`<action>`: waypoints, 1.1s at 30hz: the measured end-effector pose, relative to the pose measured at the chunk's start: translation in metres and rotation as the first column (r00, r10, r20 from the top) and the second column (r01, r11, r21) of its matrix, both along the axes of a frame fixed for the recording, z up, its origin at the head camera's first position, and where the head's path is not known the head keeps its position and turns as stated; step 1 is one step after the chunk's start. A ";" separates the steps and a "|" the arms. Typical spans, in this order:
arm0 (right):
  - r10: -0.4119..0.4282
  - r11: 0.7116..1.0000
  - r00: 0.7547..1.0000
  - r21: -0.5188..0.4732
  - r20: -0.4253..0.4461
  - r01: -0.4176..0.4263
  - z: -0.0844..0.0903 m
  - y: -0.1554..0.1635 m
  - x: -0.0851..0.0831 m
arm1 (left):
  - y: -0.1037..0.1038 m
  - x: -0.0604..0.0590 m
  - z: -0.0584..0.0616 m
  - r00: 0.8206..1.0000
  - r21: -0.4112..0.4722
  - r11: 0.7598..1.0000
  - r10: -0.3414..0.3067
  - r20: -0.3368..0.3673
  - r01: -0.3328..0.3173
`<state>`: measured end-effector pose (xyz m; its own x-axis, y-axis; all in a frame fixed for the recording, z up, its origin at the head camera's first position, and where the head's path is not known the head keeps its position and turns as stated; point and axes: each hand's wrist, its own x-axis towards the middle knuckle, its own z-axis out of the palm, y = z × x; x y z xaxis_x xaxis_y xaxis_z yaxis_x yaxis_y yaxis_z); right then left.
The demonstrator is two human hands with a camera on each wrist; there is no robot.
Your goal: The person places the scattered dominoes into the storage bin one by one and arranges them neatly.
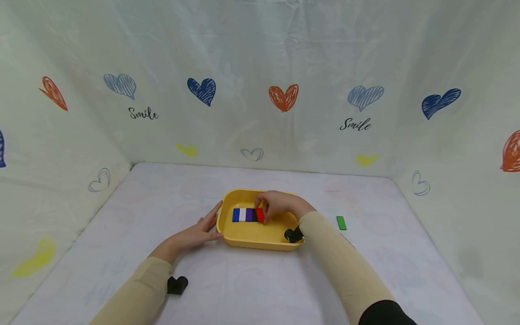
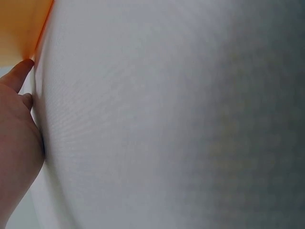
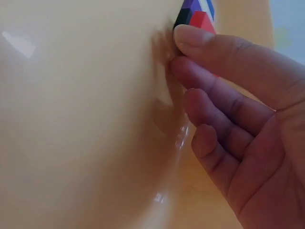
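Head view, right hand (image 1: 278, 205) fingers (image 3: 209, 43) pinching red block (image 1: 260, 215), yellow tray (image 1: 252, 237)

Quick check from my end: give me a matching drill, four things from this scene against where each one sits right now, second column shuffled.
Things:
1. red block
2. green block
3. left hand
4. blue block

Places or states:
A. lying alone on the table, right of the yellow tray
B. at the left end of the row in the tray
C. flat against the tray's left outer wall
D. at the right end of the row, under the fingers of the right hand

Pairs: 1-D, 2-A, 3-C, 4-B
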<state>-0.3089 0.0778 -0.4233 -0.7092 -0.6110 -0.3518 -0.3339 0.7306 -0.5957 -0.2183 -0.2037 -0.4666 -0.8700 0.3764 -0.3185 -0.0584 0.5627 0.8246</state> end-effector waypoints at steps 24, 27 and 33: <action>-0.021 0.992 0.996 0.121 -0.090 0.032 -0.009 -0.001 -0.001 | -0.002 -0.001 -0.002 1.000 0.016 0.999 -0.027 -0.014 0.027; -0.025 0.993 0.996 0.112 -0.090 0.035 -0.009 -0.002 0.000 | -0.001 -0.001 -0.001 1.000 0.014 1.000 -0.022 -0.008 0.022; -0.023 0.992 0.995 0.122 -0.097 0.035 -0.008 -0.003 0.001 | -0.002 -0.002 0.000 1.000 0.018 1.000 -0.008 -0.005 0.008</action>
<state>-0.3080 0.0748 -0.4313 -0.7601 -0.5455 -0.3531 -0.3623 0.8068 -0.4667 -0.2199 -0.2059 -0.4666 -0.8684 0.3892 -0.3072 -0.0496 0.5484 0.8348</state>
